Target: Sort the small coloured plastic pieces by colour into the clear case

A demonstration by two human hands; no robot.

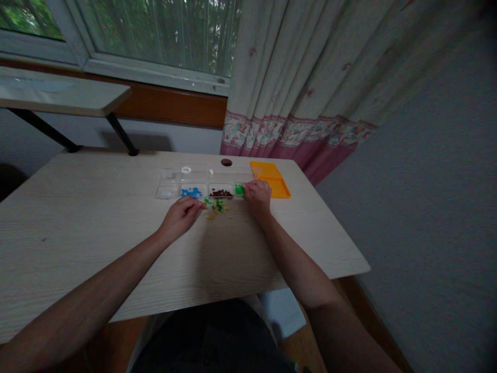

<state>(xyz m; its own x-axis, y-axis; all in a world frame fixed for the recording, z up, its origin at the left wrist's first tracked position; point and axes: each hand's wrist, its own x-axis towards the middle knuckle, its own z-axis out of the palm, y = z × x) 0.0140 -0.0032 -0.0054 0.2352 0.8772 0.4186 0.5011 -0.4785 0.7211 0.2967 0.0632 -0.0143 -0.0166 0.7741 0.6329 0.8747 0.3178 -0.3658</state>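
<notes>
The left forearm (pixel 106 277) slants from lower left to the left hand (pixel 178 217) near centre, fingers (pixel 189 202) bent; the right forearm (pixel 297 261), from lower right, ends in the right hand (pixel 259 198), slightly higher.

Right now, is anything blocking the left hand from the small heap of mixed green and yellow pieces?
Nothing visible stands between the left hand and that heap of green and yellow pieces; the clear plastic divided box lies beyond it, not between them.
</notes>
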